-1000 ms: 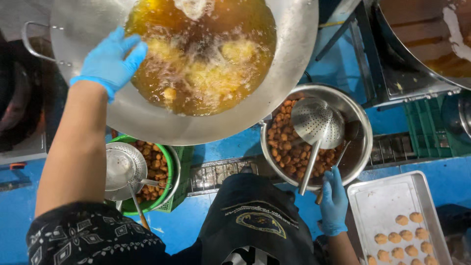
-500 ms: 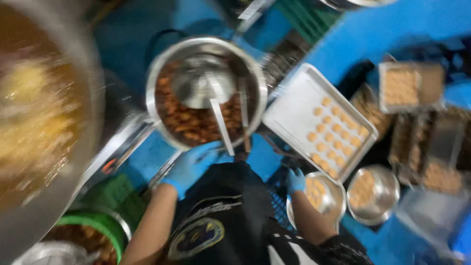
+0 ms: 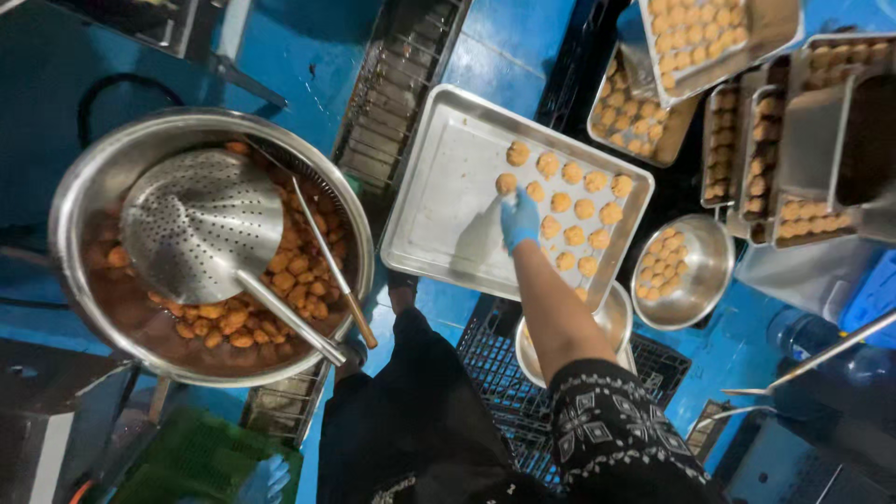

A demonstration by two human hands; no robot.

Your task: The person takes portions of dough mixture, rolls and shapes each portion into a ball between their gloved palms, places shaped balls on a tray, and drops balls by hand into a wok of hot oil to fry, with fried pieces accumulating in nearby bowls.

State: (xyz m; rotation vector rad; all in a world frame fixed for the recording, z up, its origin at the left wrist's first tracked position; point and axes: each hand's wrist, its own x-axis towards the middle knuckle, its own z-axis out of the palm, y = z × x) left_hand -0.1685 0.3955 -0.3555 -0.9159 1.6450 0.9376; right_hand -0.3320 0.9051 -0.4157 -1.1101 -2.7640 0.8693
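The right hand (image 3: pixel 519 220), in a thin blue glove, reaches over a flat rectangular steel tray (image 3: pixel 439 210) and rests among the pale, round dough balls (image 3: pixel 571 205) lying in loose rows on its right half. Its fingers point down toward the balls and look curled, but whether they pinch one cannot be told. The sleeve above the bare forearm is black with a white pattern.

The left hand (image 3: pixel 269 478), also in a blue glove, sits low at the frame's bottom edge by a green plastic crate (image 3: pixel 191 462); it is dim and blurred, so its grip cannot be told.

Left of the tray stands a large round steel bowl (image 3: pixel 75 196) filled with small, brown, glossy fried balls (image 3: pixel 289 271). A perforated steel skimmer (image 3: pixel 201 219) lies dome-up on them, its long handle running toward the bowl's near rim, with a thin metal stick (image 3: pixel 331 261) beside it.

A smaller steel bowl (image 3: pixel 709 271) right of the tray holds a few pale balls. Beyond it, more trays (image 3: pixel 775 28) of pale balls are stacked. The floor (image 3: pixel 523 47) is blue.
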